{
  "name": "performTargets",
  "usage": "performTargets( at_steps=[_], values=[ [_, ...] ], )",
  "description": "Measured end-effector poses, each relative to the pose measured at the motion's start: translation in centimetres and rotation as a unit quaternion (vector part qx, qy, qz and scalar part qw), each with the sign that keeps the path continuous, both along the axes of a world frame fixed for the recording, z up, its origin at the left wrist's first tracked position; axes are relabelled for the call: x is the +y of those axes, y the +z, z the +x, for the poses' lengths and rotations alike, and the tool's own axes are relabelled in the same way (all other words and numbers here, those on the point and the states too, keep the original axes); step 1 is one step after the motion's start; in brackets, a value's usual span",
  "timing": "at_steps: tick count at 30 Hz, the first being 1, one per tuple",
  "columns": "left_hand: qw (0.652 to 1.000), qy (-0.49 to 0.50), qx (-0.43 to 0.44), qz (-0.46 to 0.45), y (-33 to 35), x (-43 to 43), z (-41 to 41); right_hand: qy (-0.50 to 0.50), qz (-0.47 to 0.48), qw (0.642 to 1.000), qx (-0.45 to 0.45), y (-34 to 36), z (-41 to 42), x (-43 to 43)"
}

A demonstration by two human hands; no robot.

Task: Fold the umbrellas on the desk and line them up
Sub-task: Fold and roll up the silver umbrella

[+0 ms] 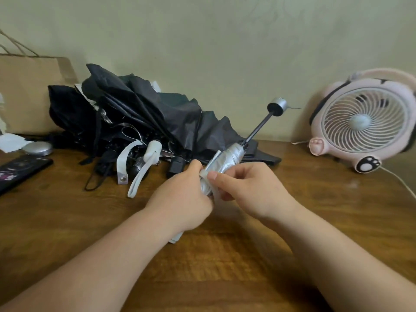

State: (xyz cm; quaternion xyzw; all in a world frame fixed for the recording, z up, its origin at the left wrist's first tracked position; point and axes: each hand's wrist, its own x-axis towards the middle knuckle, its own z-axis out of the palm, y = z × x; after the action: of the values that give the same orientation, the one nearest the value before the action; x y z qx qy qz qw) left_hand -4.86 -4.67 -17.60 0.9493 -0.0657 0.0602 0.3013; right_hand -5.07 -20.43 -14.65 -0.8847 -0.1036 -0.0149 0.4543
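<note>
Both hands meet over the middle of the brown wooden desk [225, 262], clamped on one thing. The left hand [182, 194] wraps its curled fingers round the lower part of a silver fabric folding umbrella [227, 162]. The right hand [247, 190] grips the same bundle from the other side, its thumb pressing a pale strap [206, 173] against the cloth. This umbrella is tilted, held just above the desk, with one dark shaft [258, 129] rising up and to the right to one round silver-and-black cap [277, 106].

Behind the hands, against the wall, lies a heap of crumpled black umbrella canopies [139, 113]. How many umbrellas are in the heap cannot be told. One white handle with a looped white wrist cord [153, 150] and one black handle [176, 167] show at its front edge, along with one white tab with a metal snap [122, 168].

One brown paper bag [29, 93] stands at far left. Before it lie one round silver case [37, 148] and one dark flat phone [20, 170]. One pink animal-shaped desk fan [364, 122] stands at far right.
</note>
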Motion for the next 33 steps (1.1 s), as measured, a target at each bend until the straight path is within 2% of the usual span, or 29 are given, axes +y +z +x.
performTargets(
  at_steps=[7, 11, 15, 18, 21, 25, 29, 33],
  values=[
    [0.999, 0.009, -0.005, 0.05, -0.3, -0.3, -0.1, 0.015, 0.169, 0.983, 0.067, -1.5, -1.0, 0.2],
    [0.998, 0.008, -0.009, 0.058, -0.4, -0.5, 0.0, -0.021, 0.153, 0.985, 0.08, -2.4, -1.1, 0.4],
    [0.999, -0.002, -0.006, 0.052, -0.5, -0.6, -0.1, 0.007, 0.136, 0.987, 0.08, -2.9, -1.1, 0.1],
    [0.996, -0.02, 0.071, -0.047, -0.1, -0.4, -0.1, 0.039, 0.175, 0.982, 0.061, -3.1, -1.1, 0.1],
    [0.973, -0.032, 0.142, -0.182, -0.1, -0.4, -0.1, 0.053, 0.194, 0.978, 0.057, -3.3, -1.0, 0.0],
    [0.929, -0.041, 0.197, -0.312, -0.3, -0.5, -0.2, 0.084, 0.212, 0.972, 0.06, -2.8, -1.0, -0.4],
    [0.888, -0.028, 0.232, -0.395, -0.2, -0.5, -0.3, 0.097, 0.208, 0.971, 0.072, -2.7, -0.8, -1.6],
    [0.828, -0.066, 0.271, -0.487, 0.8, -0.2, -0.8, 0.107, 0.226, 0.967, 0.043, -2.0, -0.7, -2.2]
  ],
)
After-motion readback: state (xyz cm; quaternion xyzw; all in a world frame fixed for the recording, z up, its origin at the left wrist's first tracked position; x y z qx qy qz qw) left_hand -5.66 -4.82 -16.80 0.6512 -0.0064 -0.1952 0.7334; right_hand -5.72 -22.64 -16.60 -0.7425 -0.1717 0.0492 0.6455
